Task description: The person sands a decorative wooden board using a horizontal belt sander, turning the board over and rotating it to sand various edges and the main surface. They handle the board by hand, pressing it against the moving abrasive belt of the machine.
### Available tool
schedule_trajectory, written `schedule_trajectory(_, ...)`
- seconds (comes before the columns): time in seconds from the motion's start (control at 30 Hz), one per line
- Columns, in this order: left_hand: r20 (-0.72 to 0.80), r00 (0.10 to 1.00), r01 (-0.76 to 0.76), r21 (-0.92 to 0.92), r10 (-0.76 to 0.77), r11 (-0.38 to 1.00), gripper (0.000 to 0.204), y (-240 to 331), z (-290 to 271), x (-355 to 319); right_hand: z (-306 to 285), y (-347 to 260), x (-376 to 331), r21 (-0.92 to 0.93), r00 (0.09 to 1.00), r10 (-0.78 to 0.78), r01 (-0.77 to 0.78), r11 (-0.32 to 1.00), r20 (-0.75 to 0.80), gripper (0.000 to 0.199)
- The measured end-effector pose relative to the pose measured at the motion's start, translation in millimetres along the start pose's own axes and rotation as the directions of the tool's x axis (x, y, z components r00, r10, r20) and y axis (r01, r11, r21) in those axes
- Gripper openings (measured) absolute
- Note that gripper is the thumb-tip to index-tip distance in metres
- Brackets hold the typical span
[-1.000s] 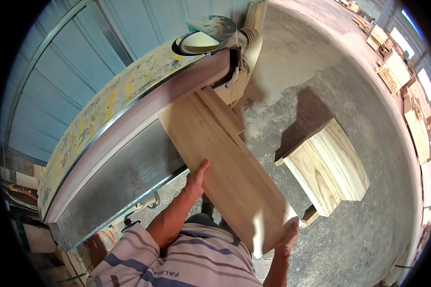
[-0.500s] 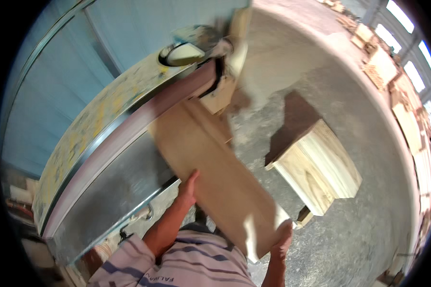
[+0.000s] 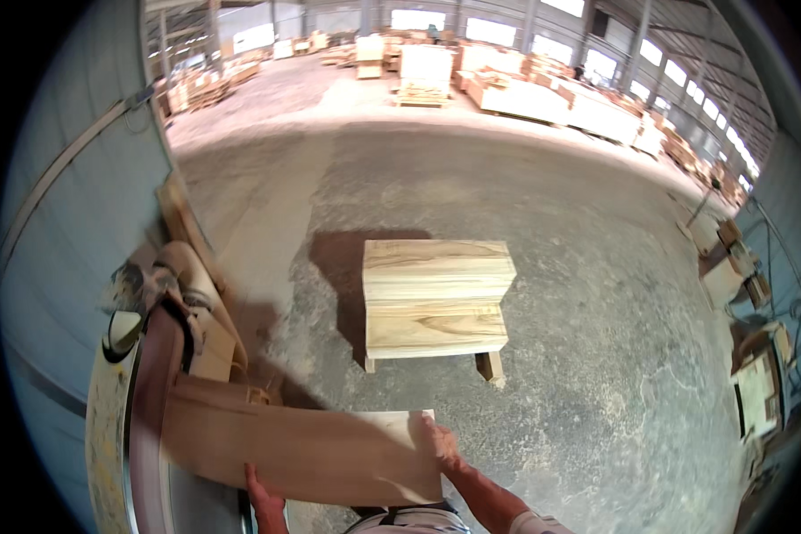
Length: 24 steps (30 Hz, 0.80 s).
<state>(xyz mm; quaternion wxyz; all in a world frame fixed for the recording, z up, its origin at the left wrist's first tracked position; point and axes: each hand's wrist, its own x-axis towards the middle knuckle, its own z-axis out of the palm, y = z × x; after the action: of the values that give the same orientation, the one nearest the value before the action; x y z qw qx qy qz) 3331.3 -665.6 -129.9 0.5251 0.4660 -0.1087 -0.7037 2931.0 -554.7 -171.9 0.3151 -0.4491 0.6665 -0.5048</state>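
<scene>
A wide, flat wooden board (image 3: 316, 449) lies across in front of me. My left hand (image 3: 263, 495) grips its near edge, thumb over the top face. My right hand (image 3: 440, 445) holds its right end, the fingers partly hidden behind the edge. The left end of the board reaches a belt sander with a reddish-brown belt (image 3: 152, 392). I cannot tell whether the board touches the belt. Beyond the board, a stack of pale planks (image 3: 436, 296) sits on wooden blocks on the concrete floor.
A blue-grey metal wall (image 3: 71, 240) rises behind the sander. Several boards (image 3: 212, 354) lean at the sander's far end. Equipment with a pale panel (image 3: 756, 396) stands at the right. Wood stacks (image 3: 423, 76) line the far hall.
My view has swung right and up, showing the far hall. The board now lies nearly crosswise in view instead of diagonally, both hands still gripping it.
</scene>
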Motion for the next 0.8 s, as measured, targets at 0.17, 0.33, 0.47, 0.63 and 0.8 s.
schedule_trajectory(0.17, 0.137, 0.984, -0.128, 0.084, 0.116, 0.988, 0.066, 25.3, 55.5, -46.6, -17.9, -46.6, -9.0, 0.084, 0.959, 0.123, -0.104, 0.991, -0.255, 0.04)
schedule_trajectory(0.33, 0.276, 0.939, -0.214, 0.008, 0.204, 0.977, 0.056, 85.8, 107.5, -92.1, -25.5, -105.2, 11.6, 0.379, 0.751, 0.569, -0.445, 0.811, -0.335, 0.067)
schedule_trajectory(0.47, 0.468, 0.568, -0.796, 0.522, 0.677, 0.308, 0.05, 119.8, 101.5, -95.7, -13.3, -52.5, 19.5, 0.479, 0.687, 0.611, -0.415, 0.773, -0.392, 0.077)
schedule_trajectory(0.63, 0.226, 0.778, -0.599, -0.018, 0.587, 0.801, 0.054, 113.2, 186.5, -115.2, -5.8, -0.3, 17.0, 0.208, 0.813, 0.475, -0.428, 0.879, -0.337, 0.058)
schedule_trajectory(0.8, 0.304, 0.774, -0.633, 0.333, 0.556, 0.699, 0.041, 68.9, 223.4, -122.3, -30.0, 8.4, 25.0, 0.288, 0.945, 0.249, -0.184, 0.94, -0.21, 0.05)
